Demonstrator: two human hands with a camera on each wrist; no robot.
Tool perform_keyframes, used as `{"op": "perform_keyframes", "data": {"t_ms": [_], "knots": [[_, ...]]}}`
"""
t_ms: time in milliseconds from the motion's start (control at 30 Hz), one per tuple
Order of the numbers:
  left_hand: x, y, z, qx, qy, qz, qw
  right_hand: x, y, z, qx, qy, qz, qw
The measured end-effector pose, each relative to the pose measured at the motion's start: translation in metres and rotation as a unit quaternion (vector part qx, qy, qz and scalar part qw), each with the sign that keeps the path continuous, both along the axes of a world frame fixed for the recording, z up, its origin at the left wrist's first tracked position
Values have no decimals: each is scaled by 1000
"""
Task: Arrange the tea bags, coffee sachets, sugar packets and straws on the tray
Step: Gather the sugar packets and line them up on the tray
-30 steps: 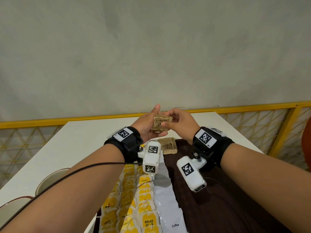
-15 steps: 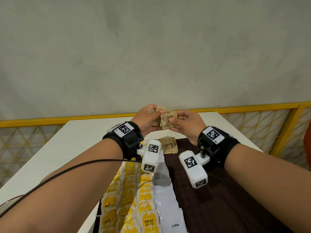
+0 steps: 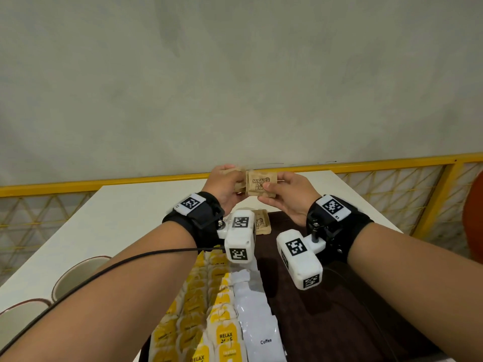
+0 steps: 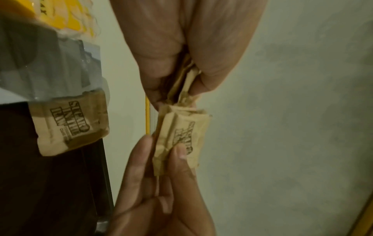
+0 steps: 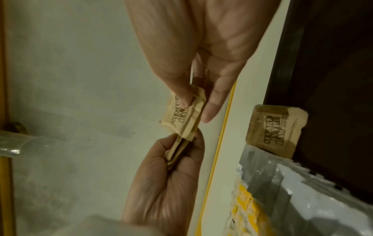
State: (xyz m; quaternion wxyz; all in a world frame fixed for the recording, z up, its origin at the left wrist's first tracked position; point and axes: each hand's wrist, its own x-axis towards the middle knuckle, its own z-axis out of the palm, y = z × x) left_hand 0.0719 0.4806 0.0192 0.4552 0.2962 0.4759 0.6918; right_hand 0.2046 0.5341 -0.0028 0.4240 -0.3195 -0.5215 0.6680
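Both hands are raised above the far end of the dark tray (image 3: 326,309). My left hand (image 3: 227,184) grips a small stack of brown sugar packets (image 4: 181,83). My right hand (image 3: 285,192) pinches a single brown sugar packet (image 3: 261,183) between thumb and fingers, just right of the stack; the same packet (image 4: 181,137) shows in the left wrist view and as a creased packet (image 5: 184,118) in the right wrist view. Another sugar packet (image 3: 262,222) lies on the tray's far end. Yellow tea bags (image 3: 209,309) and white coffee sachets (image 3: 257,317) lie in rows on the tray.
The tray sits on a white table (image 3: 104,226). Two round bowls (image 3: 75,278) stand at the table's left edge. A yellow railing (image 3: 392,163) and a grey wall lie behind. A clear plastic object (image 5: 24,143) shows at the left of the right wrist view.
The hands have risen and drawn slightly apart. My right hand has pulled one sugar packet off the stack in my left hand and turned its printed face toward me.
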Motion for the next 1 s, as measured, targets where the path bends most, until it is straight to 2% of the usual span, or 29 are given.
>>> {"op": "perform_keyframes", "data": {"t_ms": [100,133,167,200,267,333,367,433,633,833,1000], "knots": [[-7,2,-4,-25,46,40,998,8,2,-1,7,-90,-18,996],[-10,1,-5,-52,106,38,992,11,3,-4,7,-120,-21,993],[-14,1,-6,-85,205,20,975,14,4,-9,5,-149,-20,989],[-17,1,-7,-114,328,-15,938,16,5,-14,3,-179,-16,984],[-22,3,-8,-135,529,-93,833,21,7,-27,3,-251,-7,968],[-24,7,-9,-149,624,-129,756,23,9,-36,6,-307,-1,952],[-25,10,-10,-161,648,-138,732,23,10,-40,5,-320,0,947],[-23,15,-12,-180,665,-158,707,22,12,-44,2,-328,1,945],[-17,32,-24,-178,691,-191,674,11,18,-53,14,-337,2,941],[-19,41,-37,-210,728,-178,628,8,21,-57,46,-352,7,935],[-24,46,-40,-234,733,-167,616,7,21,-58,47,-355,1,934]]}}
